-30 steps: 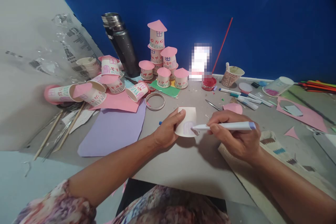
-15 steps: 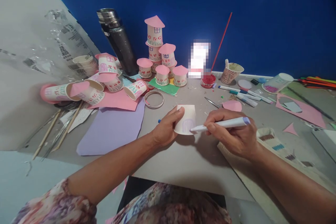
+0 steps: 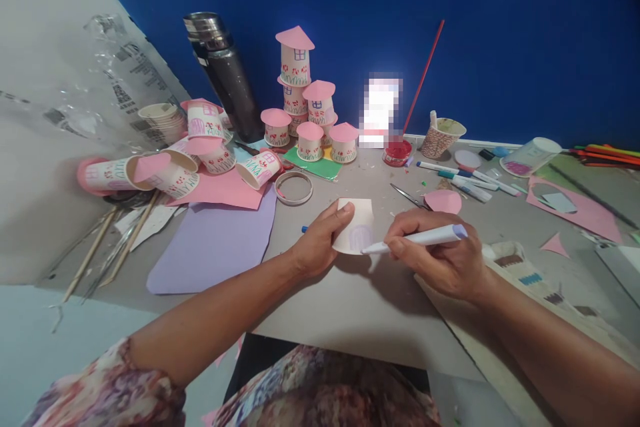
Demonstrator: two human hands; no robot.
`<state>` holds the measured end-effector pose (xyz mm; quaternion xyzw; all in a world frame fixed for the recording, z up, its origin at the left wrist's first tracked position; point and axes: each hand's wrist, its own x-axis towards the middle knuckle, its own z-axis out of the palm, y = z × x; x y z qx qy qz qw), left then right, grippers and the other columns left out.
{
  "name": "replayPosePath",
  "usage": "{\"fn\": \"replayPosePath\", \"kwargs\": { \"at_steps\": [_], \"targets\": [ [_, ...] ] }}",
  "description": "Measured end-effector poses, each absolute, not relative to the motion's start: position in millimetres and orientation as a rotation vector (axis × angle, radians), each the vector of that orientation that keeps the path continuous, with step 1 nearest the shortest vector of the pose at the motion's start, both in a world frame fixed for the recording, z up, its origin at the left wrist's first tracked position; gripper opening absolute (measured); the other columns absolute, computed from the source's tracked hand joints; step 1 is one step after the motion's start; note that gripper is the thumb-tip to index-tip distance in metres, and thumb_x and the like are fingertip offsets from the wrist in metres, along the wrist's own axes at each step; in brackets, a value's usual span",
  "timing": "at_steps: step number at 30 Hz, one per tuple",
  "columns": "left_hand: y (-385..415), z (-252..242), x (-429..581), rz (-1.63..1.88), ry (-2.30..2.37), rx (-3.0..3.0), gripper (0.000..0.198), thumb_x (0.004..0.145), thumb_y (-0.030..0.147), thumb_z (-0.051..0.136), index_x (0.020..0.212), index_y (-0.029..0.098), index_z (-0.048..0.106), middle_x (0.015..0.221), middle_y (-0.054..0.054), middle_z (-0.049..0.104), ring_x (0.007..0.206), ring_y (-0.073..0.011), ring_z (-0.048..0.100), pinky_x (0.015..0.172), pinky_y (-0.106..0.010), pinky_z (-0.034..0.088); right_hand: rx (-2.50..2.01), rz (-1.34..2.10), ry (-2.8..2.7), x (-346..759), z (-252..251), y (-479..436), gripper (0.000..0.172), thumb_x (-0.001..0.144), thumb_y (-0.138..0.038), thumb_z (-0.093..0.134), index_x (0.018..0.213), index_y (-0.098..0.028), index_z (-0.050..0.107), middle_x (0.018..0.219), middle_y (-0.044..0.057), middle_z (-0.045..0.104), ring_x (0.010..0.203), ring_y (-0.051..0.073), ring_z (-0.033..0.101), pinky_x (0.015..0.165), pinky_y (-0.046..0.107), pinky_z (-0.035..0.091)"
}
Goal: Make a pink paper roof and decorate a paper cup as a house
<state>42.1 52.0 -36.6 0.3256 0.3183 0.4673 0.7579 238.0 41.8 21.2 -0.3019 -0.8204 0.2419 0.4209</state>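
My left hand is closed around the left side of a white paper cup, its thumb lying across the front. The cup is upside down, its wide rim facing down, and bears a pale purple arched patch of colouring low on its front. In my right hand is a white marker with a purple end, gripped like a pen. The marker's tip meets the cup near the lower right of the purple patch. The fingers behind the cup are hidden.
Decorated cups with pink cone roofs stand stacked at the back; others lie left by a dark flask. A tape roll, scissors, several markers, a red pot and purple paper are on the table.
The marker and my right hand have shifted slightly left along the cup's lower edge. My left hand keeps its hold on the cup.
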Motion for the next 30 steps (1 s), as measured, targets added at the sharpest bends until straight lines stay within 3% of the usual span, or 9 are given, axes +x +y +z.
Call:
{"fn": "replayPosePath", "kwargs": {
  "at_steps": [5,11,18,26,30],
  "targets": [
    [52.7,-35.7,42.9,1.008,0.658,0.699,0.05,0.077,0.058,0.086,0.095,0.017,0.066,0.082,-0.001,0.067,0.072,-0.0154,0.061,0.067,-0.025,0.049,-0.738,0.504,-1.987,235.0,19.8,42.6,0.016,0.094,-0.017,0.062,0.081,-0.021,0.07,0.068,0.002,0.074,0.056,0.014,0.065,0.054,0.025,0.049],
    [53.2,-36.3,42.3,1.024,0.682,0.671,0.041,0.083,0.053,0.083,0.095,0.017,0.068,0.079,-0.001,0.068,0.07,-0.0158,0.064,0.067,-0.026,0.052,-0.818,0.661,-1.907,241.0,15.7,39.9,0.02,0.097,-0.023,0.065,0.078,-0.021,0.07,0.064,0.0,0.071,0.05,0.012,0.061,0.046,0.023,0.045],
    [55.4,-31.0,39.2,0.965,0.711,0.516,0.035,0.097,0.044,0.068,0.114,0.014,0.067,0.099,-0.011,0.075,0.086,-0.0245,0.075,0.083,-0.038,0.061,-0.886,0.681,-1.497,243.6,-0.2,58.4,0.018,0.1,-0.039,0.068,0.096,-0.022,0.075,0.072,0.001,0.076,0.05,0.012,0.061,0.045,0.024,0.048],
    [55.1,-26.5,36.3,0.947,0.731,0.509,0.049,0.096,0.048,0.069,0.127,0.011,0.064,0.097,-0.013,0.076,0.085,-0.0292,0.076,0.079,-0.043,0.063,-0.955,0.592,-1.639,247.9,-26.1,83.3,0.02,0.101,-0.036,0.065,0.11,-0.022,0.076,0.081,0.002,0.078,0.052,0.011,0.062,0.053,0.026,0.055],
    [56.3,-29.1,35.2,0.956,0.744,0.514,0.049,0.094,0.049,0.071,0.125,0.011,0.066,0.099,-0.013,0.076,0.087,-0.028,0.075,0.081,-0.041,0.062,-0.948,0.545,-1.783,250.1,-36.0,85.7,0.02,0.102,-0.032,0.063,0.116,-0.024,0.075,0.09,0.005,0.08,0.067,0.016,0.072,0.066,0.031,0.061]
  ]
}}
